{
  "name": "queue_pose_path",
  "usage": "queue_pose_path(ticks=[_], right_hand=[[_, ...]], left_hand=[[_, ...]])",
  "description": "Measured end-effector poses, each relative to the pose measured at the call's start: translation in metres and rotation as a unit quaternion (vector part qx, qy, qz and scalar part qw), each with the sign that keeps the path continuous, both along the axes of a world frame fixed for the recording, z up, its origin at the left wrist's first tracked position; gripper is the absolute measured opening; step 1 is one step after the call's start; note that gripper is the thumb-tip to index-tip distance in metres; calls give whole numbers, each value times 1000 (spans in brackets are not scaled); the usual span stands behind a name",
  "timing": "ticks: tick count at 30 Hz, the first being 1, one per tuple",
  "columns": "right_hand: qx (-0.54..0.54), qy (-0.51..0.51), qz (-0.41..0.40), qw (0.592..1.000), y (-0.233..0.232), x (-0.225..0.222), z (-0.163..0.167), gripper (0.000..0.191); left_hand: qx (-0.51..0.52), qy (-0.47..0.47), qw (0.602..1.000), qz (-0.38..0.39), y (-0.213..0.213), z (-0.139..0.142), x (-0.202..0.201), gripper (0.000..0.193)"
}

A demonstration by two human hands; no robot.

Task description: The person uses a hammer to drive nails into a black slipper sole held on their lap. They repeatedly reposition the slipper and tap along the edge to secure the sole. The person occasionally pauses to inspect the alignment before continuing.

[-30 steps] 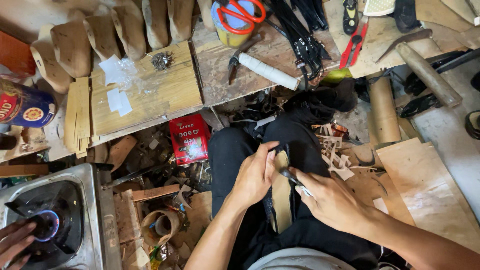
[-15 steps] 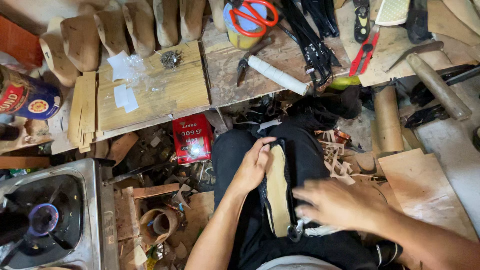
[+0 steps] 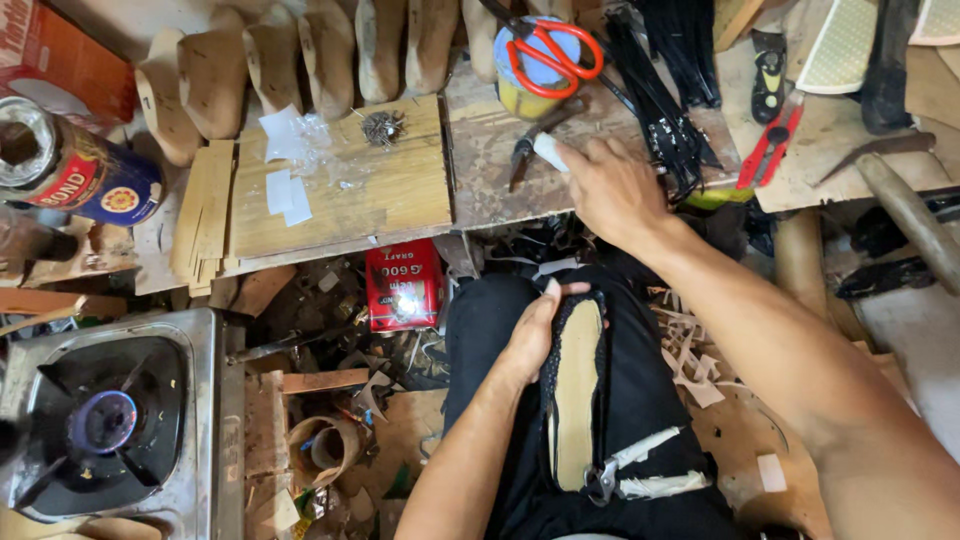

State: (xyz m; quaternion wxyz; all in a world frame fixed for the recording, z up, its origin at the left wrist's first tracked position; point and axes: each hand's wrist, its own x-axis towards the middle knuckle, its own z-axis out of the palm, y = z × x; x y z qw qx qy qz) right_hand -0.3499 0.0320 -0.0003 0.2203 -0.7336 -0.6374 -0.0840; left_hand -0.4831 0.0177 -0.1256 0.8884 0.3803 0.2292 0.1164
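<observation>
Two hands at work, well apart. Left hand curls around the toe end of a shoe sole lying on the lap; fingers closed on its black woven edge, thumb on top. Sole's long axis runs away from the body toward the workbench, pale insole face up. At the heel end of the sole, pincers with white-wrapped handles rest on the thigh, touched by neither hand.

Right hand is stretched forward over the workbench, beyond the toe end of the sole, palm down, fingers loosely curled over a white cylindrical handle; whether it grips, cannot tell. Beyond that hand: yellow can with orange-handled scissors on top. Right hand is the nearer to the white handle; left hand stays nearer the sole. Lit gas burner lies well left of the sole.
</observation>
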Motion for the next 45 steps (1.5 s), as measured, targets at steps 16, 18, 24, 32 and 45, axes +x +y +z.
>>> queue_pose_path(ticks=[16,18,24,32,45], right_hand=[[-95,331,-119,931,-162,-32,-121,33],[-85,372,-114,918,-183,-33,-120,38],[233,484,-5,843,-197,-50,-111,31],[-60,502,-98,857,-209,-49,-110,43],[76,404,32,911,-223,-54,-107,33]], left_hand=[[27,14,999,17,22,-41,8,85],[-30,-7,1000,-4,12,-43,6,86],[-48,5,999,-5,8,-34,2,87],[-39,-12,999,1,7,-24,-8,96],[-73,-21,997,-4,0,-19,-15,100]])
